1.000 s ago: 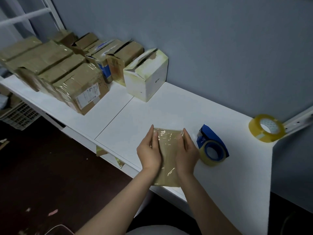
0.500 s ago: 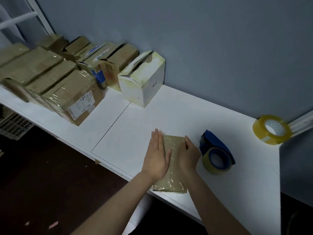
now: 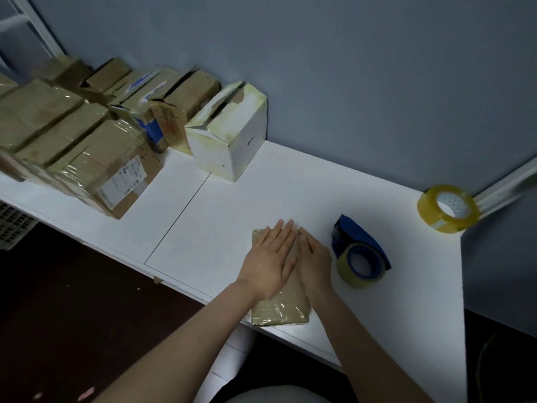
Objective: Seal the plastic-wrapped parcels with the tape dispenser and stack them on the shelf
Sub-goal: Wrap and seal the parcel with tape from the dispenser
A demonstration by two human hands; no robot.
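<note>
1. Pressing down on the parcel [image 3: 280, 311], both of the person's hands lie flat on its top.
2. The left hand [image 3: 271, 261] is spread open with its fingers straight and close together. Its palm covers the far left part of the wrap and it grips nothing.
3. The right hand [image 3: 315, 264] rests beside it on the parcel's right side. Its fingers are laid out and only slightly bent, and their tips meet those of the left hand. It holds nothing either.
4. The parcel is a flat brown packet in shiny clear plastic. It lies on the white bench [image 3: 232, 213], with its near end right at the bench's near edge.
5. The tape dispenser [image 3: 360, 251] is blue and carries a yellowish roll. It sits on the bench just right of the right hand, not touching it.
6. A spare tape roll [image 3: 447, 207] stands far right, close to the grey wall [image 3: 348, 82].
7. A white box [image 3: 232, 135] with a torn top sits far left against the wall.
8. Left of the white box, brown boxes [image 3: 87, 146] wrapped in tape are packed close in rows along the bench.
9. Below the bench's near edge the floor [image 3: 72, 301] is dark.
</note>
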